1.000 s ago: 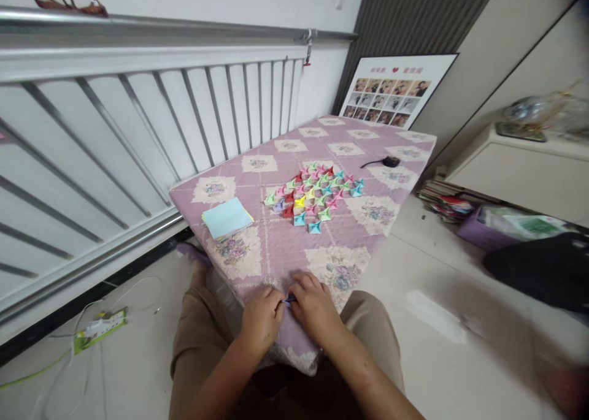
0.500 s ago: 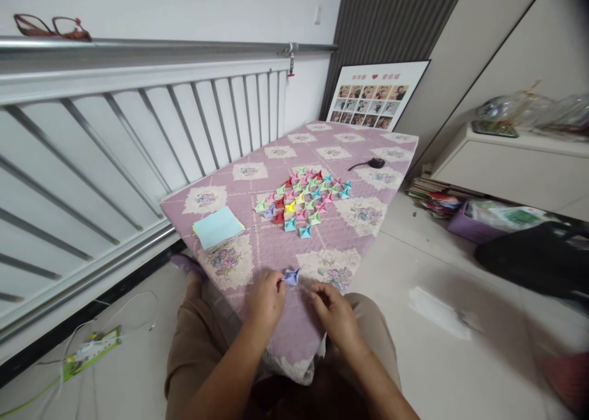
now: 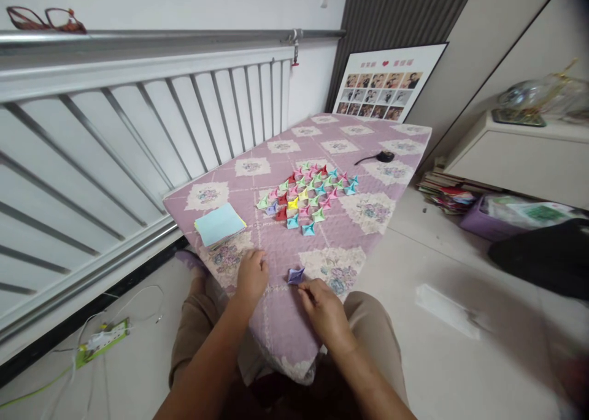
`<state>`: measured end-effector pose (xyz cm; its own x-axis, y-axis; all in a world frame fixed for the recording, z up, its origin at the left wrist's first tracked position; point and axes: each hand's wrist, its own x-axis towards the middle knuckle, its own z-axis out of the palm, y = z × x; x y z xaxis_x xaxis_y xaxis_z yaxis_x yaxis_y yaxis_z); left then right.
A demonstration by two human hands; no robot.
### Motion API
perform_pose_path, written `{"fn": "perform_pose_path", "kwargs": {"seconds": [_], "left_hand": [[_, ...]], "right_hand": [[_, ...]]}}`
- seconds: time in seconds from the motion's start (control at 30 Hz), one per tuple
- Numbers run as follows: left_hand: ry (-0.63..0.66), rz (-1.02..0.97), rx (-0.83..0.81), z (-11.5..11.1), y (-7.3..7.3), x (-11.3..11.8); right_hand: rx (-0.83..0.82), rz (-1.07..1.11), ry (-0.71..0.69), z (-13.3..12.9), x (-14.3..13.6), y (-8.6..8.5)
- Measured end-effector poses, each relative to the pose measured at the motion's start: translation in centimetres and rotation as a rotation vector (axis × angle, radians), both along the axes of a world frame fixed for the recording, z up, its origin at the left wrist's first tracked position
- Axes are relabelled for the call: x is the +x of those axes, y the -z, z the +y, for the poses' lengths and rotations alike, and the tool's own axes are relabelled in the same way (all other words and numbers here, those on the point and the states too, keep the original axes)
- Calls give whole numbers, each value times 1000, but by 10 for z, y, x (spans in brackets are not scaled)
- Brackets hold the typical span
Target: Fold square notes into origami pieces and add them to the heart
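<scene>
One purple fold (image 3: 295, 276), paper, over the near part of the surface (image 3: 285, 331), which is lilac with floral squares. One right hand (image 3: 324, 313), thumb and fingertips pinched on the fold's near corner. One left hand (image 3: 253, 279), well apart from the right, loosely curled, nothing visible in it. Several dozen small folds (image 3: 293, 203), red, pink, green, blue, yellow and purple, set in slanting rows farther back. One paper stack (image 3: 219, 224), pale blue on top, left of these rows.
</scene>
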<state>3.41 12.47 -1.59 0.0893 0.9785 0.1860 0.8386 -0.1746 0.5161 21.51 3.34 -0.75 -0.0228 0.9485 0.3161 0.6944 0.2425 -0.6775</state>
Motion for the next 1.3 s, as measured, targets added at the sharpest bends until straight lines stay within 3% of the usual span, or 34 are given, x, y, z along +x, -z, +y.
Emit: {"fn": "perform_pose_path", "kwargs": {"seconds": [0.13, 0.37, 0.83, 1.03, 1.3], "left_hand": [[-24, 55, -7, 17, 4, 3], [-29, 201, 22, 14, 9, 7], [-12, 161, 65, 15, 11, 7], [-2, 122, 70, 15, 13, 7], [32, 200, 71, 18, 16, 11]], "right_hand": [[1, -171, 15, 8, -13, -3], [26, -348, 15, 18, -23, 5], [194, -391, -29, 24, -12, 23], [177, -326, -59, 36, 20, 6], [64, -488, 8, 101, 117, -11]]}}
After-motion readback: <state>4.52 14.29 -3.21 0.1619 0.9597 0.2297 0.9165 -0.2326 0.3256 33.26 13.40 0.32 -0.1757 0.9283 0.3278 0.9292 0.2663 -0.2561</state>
